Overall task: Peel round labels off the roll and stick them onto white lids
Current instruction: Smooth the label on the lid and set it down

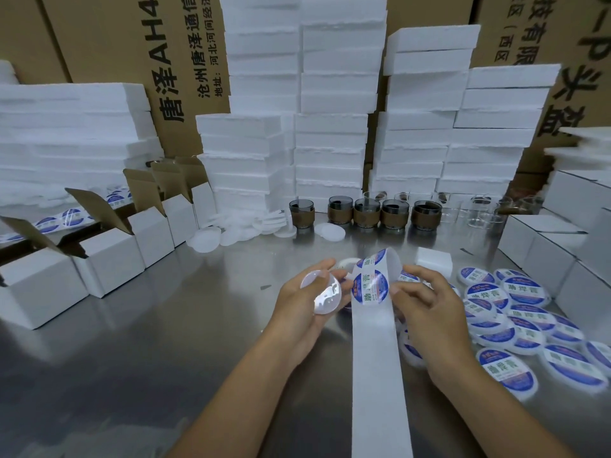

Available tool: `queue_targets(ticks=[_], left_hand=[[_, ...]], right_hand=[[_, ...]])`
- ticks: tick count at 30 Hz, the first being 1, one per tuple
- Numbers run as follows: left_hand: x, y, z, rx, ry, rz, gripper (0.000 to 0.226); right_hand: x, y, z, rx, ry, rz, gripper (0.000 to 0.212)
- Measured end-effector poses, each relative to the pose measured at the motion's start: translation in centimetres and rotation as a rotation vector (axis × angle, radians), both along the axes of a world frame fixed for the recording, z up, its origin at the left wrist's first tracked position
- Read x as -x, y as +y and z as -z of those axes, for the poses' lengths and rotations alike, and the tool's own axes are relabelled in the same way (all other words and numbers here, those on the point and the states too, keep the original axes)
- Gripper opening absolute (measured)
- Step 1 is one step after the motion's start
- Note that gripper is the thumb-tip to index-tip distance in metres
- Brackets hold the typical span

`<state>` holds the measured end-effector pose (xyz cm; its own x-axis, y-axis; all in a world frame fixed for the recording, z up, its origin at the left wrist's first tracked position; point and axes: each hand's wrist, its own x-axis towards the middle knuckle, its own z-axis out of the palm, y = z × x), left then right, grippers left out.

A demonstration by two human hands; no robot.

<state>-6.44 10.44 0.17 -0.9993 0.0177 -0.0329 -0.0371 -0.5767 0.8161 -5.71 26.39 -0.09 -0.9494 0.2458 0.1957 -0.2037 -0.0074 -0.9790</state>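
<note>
Foam blocks and printed cartons wall in a steel worktop [165,342]. The left hand [297,309] has its grip curled round a bare white lid [325,297], held tilted above the surface. The right hand [426,309] pinches the edge of the backing strip [377,375] beside the next round label [370,287]. With the lid unsupported, the label could land off-centre or crease. The trailing strip might also drag across the labelled lids [525,322] nearby.
</note>
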Motion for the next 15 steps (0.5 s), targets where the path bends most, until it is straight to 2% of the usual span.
queue_targets(ticks=[5,8,10,12,15], left_hand=[[-0.1,0.4,0.2,0.177,-0.013,-0.073,0.019],[-0.3,0.5,0.2,0.244,-0.032,0.0,0.02],[-0.4,0.7,0.1,0.284,-0.035,0.076,0.03],[-0.6,0.8,0.1,0.306,-0.023,0.115,0.037],[-0.6,0.8,0.2,0.308,0.006,0.081,0.025]], right_hand=[[-0.1,0.3,-0.5,0.122,-0.028,-0.049,0.024],[-0.2,0.0,-0.5,0.237,-0.038,-0.124,0.022],[-0.3,-0.4,-0.5,0.269,-0.033,-0.184,0.019],[-0.4,-0.9,-0.4,0.211,-0.022,-0.216,0.018],[-0.7,-1.3,-0.1,-0.02,0.06,-0.182,0.022]])
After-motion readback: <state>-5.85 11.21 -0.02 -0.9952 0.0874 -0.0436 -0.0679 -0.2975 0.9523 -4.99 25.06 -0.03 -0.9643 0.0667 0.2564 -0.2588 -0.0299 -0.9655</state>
